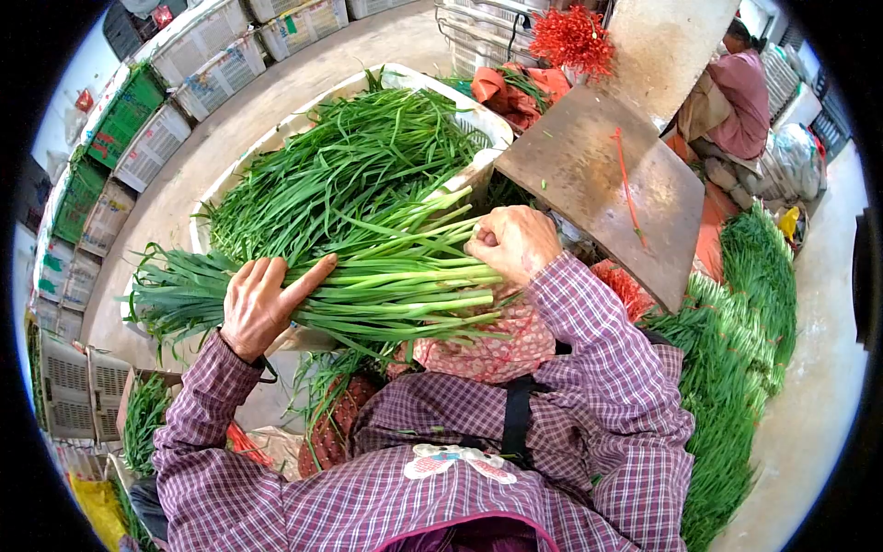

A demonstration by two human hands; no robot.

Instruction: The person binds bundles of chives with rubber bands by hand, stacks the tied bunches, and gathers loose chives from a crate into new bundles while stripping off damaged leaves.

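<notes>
A loose bunch of garlic chives (395, 293) lies sideways over my lap, dark leaf tips on the left and pale stem ends on the right. My left hand (262, 304) is closed over the leafy half, thumb stretched along the top. At the stem ends, my right hand (517, 244) is curled, with fingertips pinched on a few stalks; its palm side is hidden. Just beyond the bunch stands a white plastic crate (487, 129) heaped with more garlic chives (336, 170).
At the right, a worn board (598, 175) carries a red tie (628, 189). Red ties (572, 41) hang in a bundle behind it. Bundled chives (727, 368) line the floor on my right. Another person (736, 101) sits at the back right. Stacked crates (152, 147) stand along the left.
</notes>
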